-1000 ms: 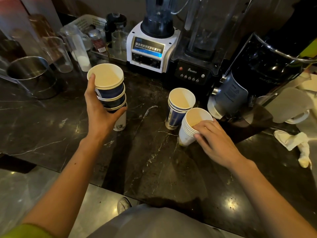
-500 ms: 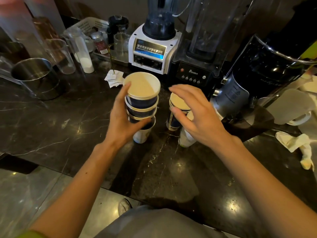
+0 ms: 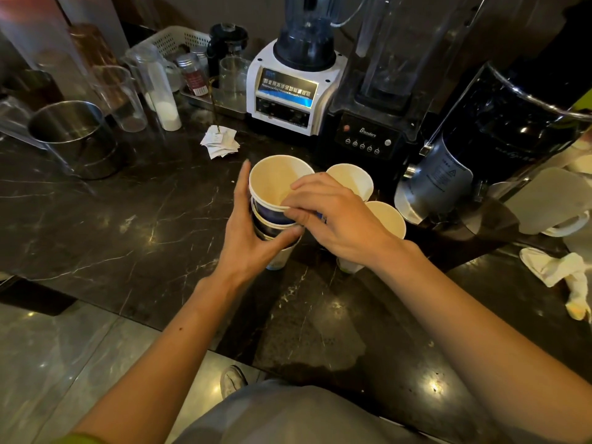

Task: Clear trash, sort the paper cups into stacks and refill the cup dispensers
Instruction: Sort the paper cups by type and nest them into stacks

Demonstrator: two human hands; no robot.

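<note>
Left hand [image 3: 253, 240] gripping paper cups [image 3: 272, 185], veined marble [image 3: 128, 225]

3 paper cup stacks [image 3: 278, 187] [image 3: 352, 182] [image 3: 388, 220], 2 blenders [image 3: 285, 94] [image 3: 368, 136], 1 steel pot [image 3: 81, 152], 1 white basket [image 3: 173, 43]

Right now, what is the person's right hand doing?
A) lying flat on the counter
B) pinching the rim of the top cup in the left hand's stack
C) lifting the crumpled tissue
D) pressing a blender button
B: the right hand pinches the rim of the top paper cup, while the left hand grips the cup stack.
</note>
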